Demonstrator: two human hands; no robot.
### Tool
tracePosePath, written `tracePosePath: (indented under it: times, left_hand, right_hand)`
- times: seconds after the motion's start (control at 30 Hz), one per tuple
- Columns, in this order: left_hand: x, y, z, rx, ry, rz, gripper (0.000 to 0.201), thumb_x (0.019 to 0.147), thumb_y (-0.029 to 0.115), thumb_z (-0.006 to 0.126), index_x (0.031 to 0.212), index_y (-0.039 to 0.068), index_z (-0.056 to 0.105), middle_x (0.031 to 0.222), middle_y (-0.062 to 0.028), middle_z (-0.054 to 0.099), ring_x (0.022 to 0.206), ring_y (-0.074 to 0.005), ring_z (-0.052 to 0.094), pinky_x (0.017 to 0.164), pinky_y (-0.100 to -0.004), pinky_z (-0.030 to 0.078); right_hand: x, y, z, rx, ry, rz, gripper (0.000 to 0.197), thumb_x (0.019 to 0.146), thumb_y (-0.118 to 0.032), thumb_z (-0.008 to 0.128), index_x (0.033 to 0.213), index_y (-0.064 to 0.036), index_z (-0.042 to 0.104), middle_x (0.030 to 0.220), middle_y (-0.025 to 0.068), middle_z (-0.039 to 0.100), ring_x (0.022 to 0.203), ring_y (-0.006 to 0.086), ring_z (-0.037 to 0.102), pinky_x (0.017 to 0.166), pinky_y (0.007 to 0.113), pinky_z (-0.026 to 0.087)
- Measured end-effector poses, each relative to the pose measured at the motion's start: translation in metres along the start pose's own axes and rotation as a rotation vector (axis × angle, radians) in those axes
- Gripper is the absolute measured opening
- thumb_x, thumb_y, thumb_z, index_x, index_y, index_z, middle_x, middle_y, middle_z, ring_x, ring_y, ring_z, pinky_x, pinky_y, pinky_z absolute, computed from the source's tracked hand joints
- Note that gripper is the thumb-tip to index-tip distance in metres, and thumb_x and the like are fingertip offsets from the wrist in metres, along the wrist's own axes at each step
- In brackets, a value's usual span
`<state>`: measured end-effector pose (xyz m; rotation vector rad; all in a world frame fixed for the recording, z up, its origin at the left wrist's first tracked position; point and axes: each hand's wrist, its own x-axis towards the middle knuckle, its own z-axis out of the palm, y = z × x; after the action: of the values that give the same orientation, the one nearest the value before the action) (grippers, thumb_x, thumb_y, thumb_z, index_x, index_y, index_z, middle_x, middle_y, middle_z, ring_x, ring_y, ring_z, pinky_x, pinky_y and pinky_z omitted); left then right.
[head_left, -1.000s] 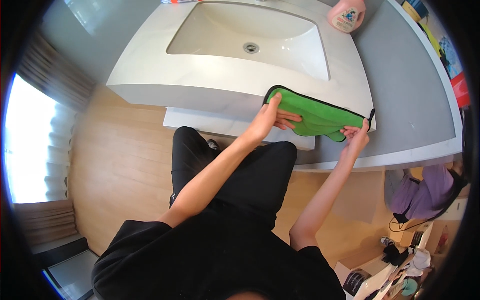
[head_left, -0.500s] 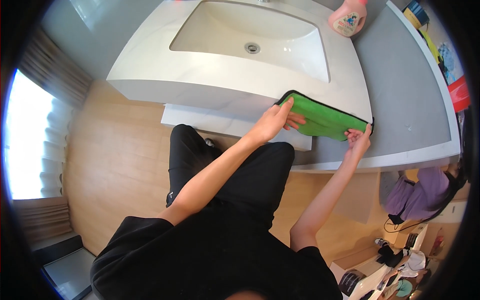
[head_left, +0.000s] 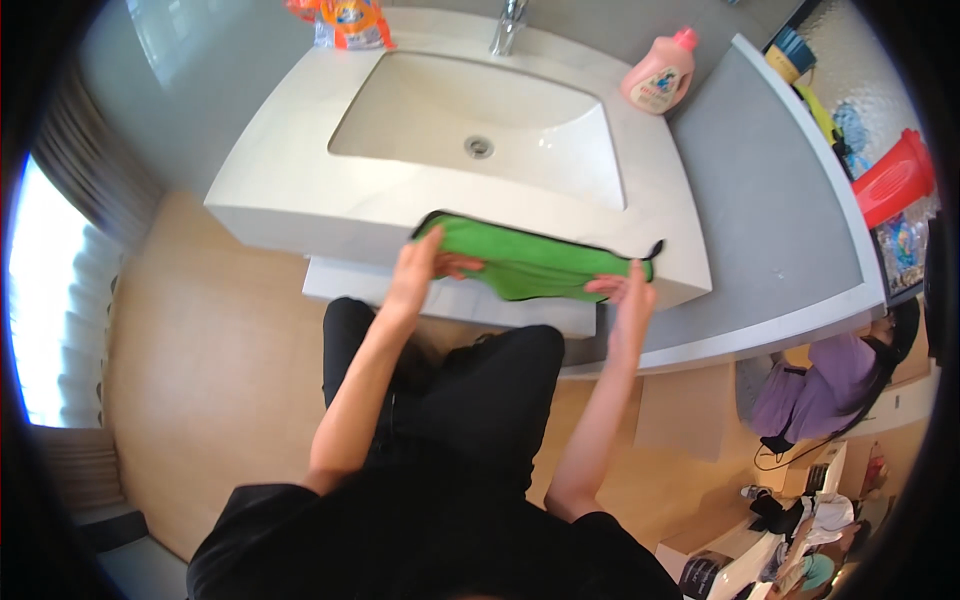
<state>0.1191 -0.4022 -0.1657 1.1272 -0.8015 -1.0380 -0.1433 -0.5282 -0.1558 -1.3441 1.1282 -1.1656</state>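
A green cloth (head_left: pixel 530 262) with a black border is stretched out between my two hands, over the front edge of the white countertop (head_left: pixel 270 180). Its left end is pinched in my left hand (head_left: pixel 415 272), thumb on top and fingers behind. My right hand (head_left: pixel 630 295) grips the other end, where a small black loop sticks up from the corner. The cloth's lower edge sags a little in the middle. Beyond it lies the white sink basin (head_left: pixel 400 115) with a round drain (head_left: pixel 479 147).
A chrome faucet (head_left: pixel 508 28) stands behind the basin. An orange detergent pouch (head_left: pixel 352 24) is at the back left, a pink bottle (head_left: pixel 662 75) at the back right. A grey partition (head_left: pixel 770 190) borders the right side; a red container (head_left: pixel 895 178) and people are beyond it.
Both hands have moved left with the cloth, which now spans wider along the counter front. The view has shifted, bringing the faucet and orange pouch more fully into sight.
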Motion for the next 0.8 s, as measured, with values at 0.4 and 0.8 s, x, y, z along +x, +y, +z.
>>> tracePosePath:
  times: [0.4, 0.8]
  left_hand:
    - [-0.005, 0.105, -0.076, 0.321, 0.036, 0.184, 0.054, 0.097, 0.04, 0.038, 0.117, -0.006, 0.058, 0.107, -0.0154, 0.066, 0.1, -0.0229, 0.062, 0.08, -0.0326, 0.048]
    - [0.02, 0.103, -0.067, 1.046, -0.051, 0.456, 0.025, 0.092, 0.011, 0.047, 0.112, 0.004, 0.06, 0.108, -0.0142, 0.061, 0.106, -0.029, 0.054, 0.092, -0.0362, 0.042]
  right_hand:
    - [0.004, -0.071, 0.107, 0.008, -0.232, -0.19, 0.059, 0.1, -0.037, 0.042, 0.077, 0.0128, 0.065, 0.075, 0.0191, 0.069, 0.069, 0.0223, 0.069, 0.067, 0.03, 0.054]
    - [0.012, -0.066, 0.143, -0.706, -0.238, -0.684, 0.023, 0.086, -0.024, 0.063, 0.093, -0.0032, 0.068, 0.095, 0.0096, 0.061, 0.091, 0.0268, 0.054, 0.082, 0.036, 0.044]
